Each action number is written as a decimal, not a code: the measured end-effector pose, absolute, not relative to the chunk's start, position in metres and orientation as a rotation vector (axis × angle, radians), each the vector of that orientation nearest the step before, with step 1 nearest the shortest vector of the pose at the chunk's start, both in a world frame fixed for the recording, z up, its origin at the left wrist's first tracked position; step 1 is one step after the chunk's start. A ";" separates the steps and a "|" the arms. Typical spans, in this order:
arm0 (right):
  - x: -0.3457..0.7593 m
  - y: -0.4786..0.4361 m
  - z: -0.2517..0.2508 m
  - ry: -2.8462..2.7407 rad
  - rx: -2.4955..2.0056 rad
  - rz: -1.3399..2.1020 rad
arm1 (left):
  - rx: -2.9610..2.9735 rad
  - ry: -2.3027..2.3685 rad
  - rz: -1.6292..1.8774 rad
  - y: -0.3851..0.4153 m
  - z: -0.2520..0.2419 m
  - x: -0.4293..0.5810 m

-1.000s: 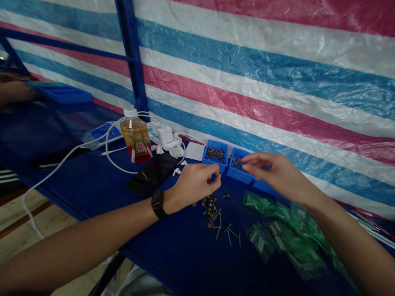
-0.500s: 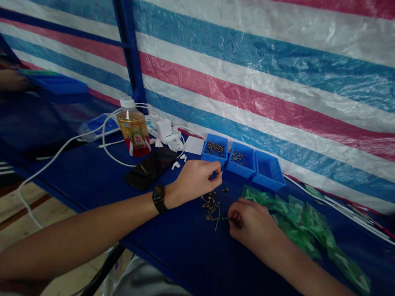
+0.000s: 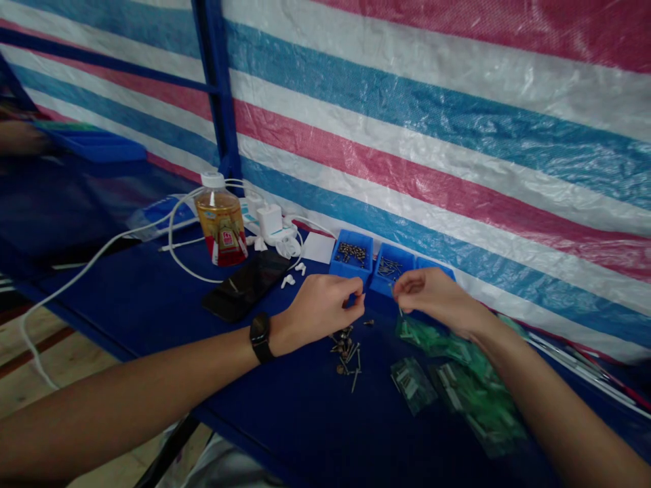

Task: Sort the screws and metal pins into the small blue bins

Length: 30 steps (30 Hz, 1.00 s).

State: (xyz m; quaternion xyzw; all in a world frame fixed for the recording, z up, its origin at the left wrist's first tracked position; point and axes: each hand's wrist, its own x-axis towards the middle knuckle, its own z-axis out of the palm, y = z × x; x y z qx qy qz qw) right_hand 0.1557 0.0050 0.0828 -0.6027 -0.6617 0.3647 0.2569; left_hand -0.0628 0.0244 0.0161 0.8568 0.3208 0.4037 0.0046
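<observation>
My left hand (image 3: 325,306), with a dark watch on the wrist, is held above the table with thumb and forefinger pinched; what it holds, if anything, is too small to tell. My right hand (image 3: 432,297) pinches a thin screw (image 3: 400,308) in front of the blue bins. One bin (image 3: 352,253) contains short brass-coloured fittings, the middle bin (image 3: 390,266) thin screws. The third bin (image 3: 435,266) is partly hidden by my right hand. A loose pile of screws and fittings (image 3: 348,352) lies below my left hand. Green plastic bags (image 3: 472,393) lie under my right forearm.
A drink bottle (image 3: 221,220), a black phone (image 3: 247,285), white earbuds (image 3: 288,280) and a power strip with chargers (image 3: 269,220) sit at the left. A striped sheet (image 3: 432,135) hangs behind. Another person's hand (image 3: 23,138) is at the far left.
My right hand has moved from beside the loose pile up to the blue bins, with a screw in its fingers. A small clear bag now shows where it was. My left hand stays pinched.
</observation>
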 end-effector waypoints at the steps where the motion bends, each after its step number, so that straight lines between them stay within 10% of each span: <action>1: 0.162 0.017 0.087 -1.742 -1.628 0.928 | 2.682 1.009 1.260 0.024 0.016 -0.063; 15: 0.202 0.088 0.100 -1.712 -1.722 0.230 | 2.683 1.015 1.235 0.023 0.019 -0.062; 30: 0.114 -0.080 0.019 -2.439 -1.322 0.343 | 2.728 0.879 1.032 0.022 0.026 -0.070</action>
